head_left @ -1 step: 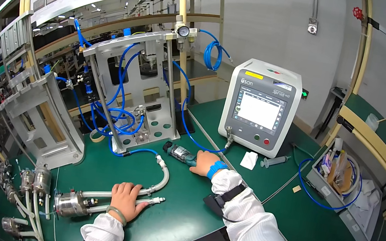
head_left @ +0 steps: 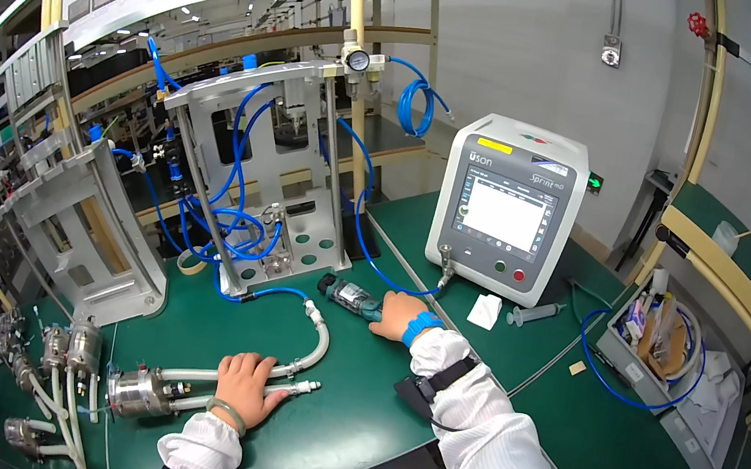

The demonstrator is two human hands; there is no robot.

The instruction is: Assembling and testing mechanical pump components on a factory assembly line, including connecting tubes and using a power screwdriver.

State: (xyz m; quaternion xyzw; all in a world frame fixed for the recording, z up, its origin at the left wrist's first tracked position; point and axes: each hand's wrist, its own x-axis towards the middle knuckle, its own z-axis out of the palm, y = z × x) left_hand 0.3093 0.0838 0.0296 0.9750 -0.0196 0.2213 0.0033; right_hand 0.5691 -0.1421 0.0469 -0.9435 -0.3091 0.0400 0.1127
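Observation:
My left hand [head_left: 242, 392] lies over two white hoses [head_left: 308, 361], fingers extended and thumb apart, not wrapped round them. The hoses come out of a silver metal cylinder [head_left: 138, 392] to its left. One hose curves up and joins a thin blue air tube [head_left: 278, 294]; the other ends in a white fitting [head_left: 308, 387] just beyond my thumb. Farther right, my right hand [head_left: 401, 316] is closed round the near end of a black and dark-green cylindrical tool [head_left: 350, 297], which lies on the green table. Part of its grip is hidden by my fingers.
A tester with a screen [head_left: 502, 210] stands at the back right, near a syringe [head_left: 535, 314] and white paper [head_left: 484, 311]. Behind my hands is a metal frame [head_left: 257, 142] with blue tubing. More metal cylinders [head_left: 85, 349] sit at left. A grey bin [head_left: 660, 363] is at right.

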